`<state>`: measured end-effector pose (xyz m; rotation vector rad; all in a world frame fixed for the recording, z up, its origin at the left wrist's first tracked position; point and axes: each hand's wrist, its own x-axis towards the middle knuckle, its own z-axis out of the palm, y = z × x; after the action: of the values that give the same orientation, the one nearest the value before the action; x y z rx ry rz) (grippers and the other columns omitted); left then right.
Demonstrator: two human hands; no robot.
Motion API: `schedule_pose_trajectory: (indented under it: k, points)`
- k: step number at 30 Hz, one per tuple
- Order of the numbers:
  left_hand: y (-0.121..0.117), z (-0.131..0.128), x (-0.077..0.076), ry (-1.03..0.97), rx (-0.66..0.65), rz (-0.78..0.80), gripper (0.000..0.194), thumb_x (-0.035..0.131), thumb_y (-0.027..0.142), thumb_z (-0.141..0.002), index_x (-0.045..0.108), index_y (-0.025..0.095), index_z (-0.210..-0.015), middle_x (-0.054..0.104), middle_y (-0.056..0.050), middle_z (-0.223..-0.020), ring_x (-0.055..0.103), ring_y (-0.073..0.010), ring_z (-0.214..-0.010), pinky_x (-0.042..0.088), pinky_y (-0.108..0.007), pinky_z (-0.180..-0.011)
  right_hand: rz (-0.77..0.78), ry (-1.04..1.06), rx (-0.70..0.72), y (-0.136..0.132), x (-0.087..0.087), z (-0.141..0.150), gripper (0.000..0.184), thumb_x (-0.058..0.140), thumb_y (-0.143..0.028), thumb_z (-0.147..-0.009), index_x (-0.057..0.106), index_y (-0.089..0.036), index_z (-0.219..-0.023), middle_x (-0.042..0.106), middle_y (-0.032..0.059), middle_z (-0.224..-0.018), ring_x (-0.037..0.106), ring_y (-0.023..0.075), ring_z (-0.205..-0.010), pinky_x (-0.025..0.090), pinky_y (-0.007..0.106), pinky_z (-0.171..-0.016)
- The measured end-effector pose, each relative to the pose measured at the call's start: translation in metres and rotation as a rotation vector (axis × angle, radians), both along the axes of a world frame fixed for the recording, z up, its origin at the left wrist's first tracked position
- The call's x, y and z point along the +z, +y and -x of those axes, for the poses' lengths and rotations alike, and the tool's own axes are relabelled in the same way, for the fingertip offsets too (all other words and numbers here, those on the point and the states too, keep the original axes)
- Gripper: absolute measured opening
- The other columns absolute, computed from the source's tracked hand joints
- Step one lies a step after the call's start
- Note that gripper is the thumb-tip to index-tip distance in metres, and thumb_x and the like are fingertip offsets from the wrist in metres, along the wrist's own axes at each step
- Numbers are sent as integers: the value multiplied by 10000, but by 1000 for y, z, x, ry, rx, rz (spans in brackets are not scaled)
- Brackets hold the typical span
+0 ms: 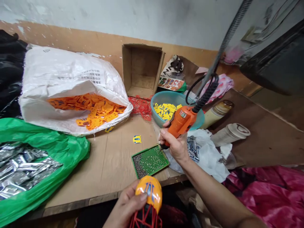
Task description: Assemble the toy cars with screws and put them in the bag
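Observation:
My right hand [174,144] is wrapped round an orange electric screwdriver [181,122], which hangs from a coiled cable. Its tip points down at the right end of a green perforated screw tray [153,161]; whether they touch I cannot tell. Small screws lie over the tray, heaped at its left end. Below it, at the table's front edge, my left hand [130,201] grips a toy car body with a glossy orange shell [149,190] and a red lattice frame [144,217], thumb on the shell. A single yellow and blue plastic piece [137,139] lies behind the tray.
A white sack [71,68] of orange plastic parts and a green bag [71,150] of silvery parts stand left. Behind are a cardboard box [142,68], red lattice pieces [141,107] and a teal basin [158,98] of yellow pieces. Two bottles [231,133] [219,110] stand right.

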<state>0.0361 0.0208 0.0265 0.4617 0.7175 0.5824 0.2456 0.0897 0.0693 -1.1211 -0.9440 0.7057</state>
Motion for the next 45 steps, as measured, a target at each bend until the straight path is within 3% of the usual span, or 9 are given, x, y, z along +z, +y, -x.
schedule_pose_trajectory:
  k: [3, 6, 9, 14, 22, 28, 31, 37, 45]
  points:
    - [-4, -13, -8, -5, -91, 2, 386, 893, 445, -673, 793, 154, -906, 755, -75, -775, 690, -158, -688, 513, -221, -695, 9, -36, -35, -3, 9, -9, 341, 806, -419, -769, 621, -193, -945, 580, -69, -573, 530, 106, -417, 477, 230, -428]
    - [-2, -16, -13, 46, -59, 13, 367, 867, 449, -717, 785, 164, -932, 741, -56, -758, 648, -125, -628, 486, -204, -631, 55, -63, -12, -5, 10, -15, 338, 814, -411, -747, 619, -192, -915, 574, -69, -558, 522, 106, -403, 471, 233, -422]
    - [1, -13, -13, 108, 0, 23, 389, 861, 464, -725, 772, 165, -958, 719, -38, -718, 618, -114, -571, 470, -200, -563, 73, -54, 17, -6, -1, -17, 322, 808, -399, -752, 612, -195, -906, 576, -70, -548, 528, 109, -410, 470, 234, -437]
    - [4, -1, -5, 198, 71, 75, 456, 896, 460, -679, 754, 165, -997, 719, -30, -705, 619, -118, -541, 510, -214, -546, 92, -9, 110, -12, -13, -13, 316, 781, -411, -803, 618, -195, -966, 575, -72, -547, 534, 113, -424, 474, 237, -451]
    - [12, 19, 15, 171, 184, 127, 490, 936, 352, -626, 747, 157, -1034, 744, -47, -734, 674, -145, -572, 565, -222, -573, -88, 117, 132, -5, 7, -4, 303, 785, -356, -819, 587, -212, -998, 570, -85, -574, 536, 106, -446, 494, 239, -466]
    - [23, 10, 31, 209, 351, 110, 452, 908, 297, -647, 723, 165, -1038, 727, -5, -692, 671, -144, -526, 583, -228, -522, -83, 131, 238, 10, -13, 13, 289, 748, -369, -836, 570, -209, -997, 579, -77, -570, 559, 121, -461, 491, 270, -511]
    - [26, 6, 29, 196, 393, 105, 375, 880, 270, -680, 719, 161, -1001, 722, -1, -675, 686, -150, -530, 591, -227, -532, -75, 117, 229, 15, -22, 15, 286, 730, -376, -840, 555, -212, -997, 570, -78, -558, 558, 131, -460, 481, 285, -514]
    - [27, 2, 17, 173, 379, 105, 406, 896, 301, -677, 716, 158, -1013, 722, 2, -664, 668, -137, -504, 561, -207, -495, -83, 119, 249, 21, -31, 16, 256, 724, -342, -850, 561, -214, -1000, 590, -87, -568, 562, 119, -461, 483, 266, -504]
    - [30, 0, 5, 121, 377, 88, 416, 898, 326, -679, 713, 151, -1009, 714, 7, -678, 643, -121, -512, 558, -211, -514, -64, 123, 250, 22, -31, 17, 283, 733, -354, -835, 545, -216, -995, 567, -100, -557, 545, 108, -446, 477, 247, -487]
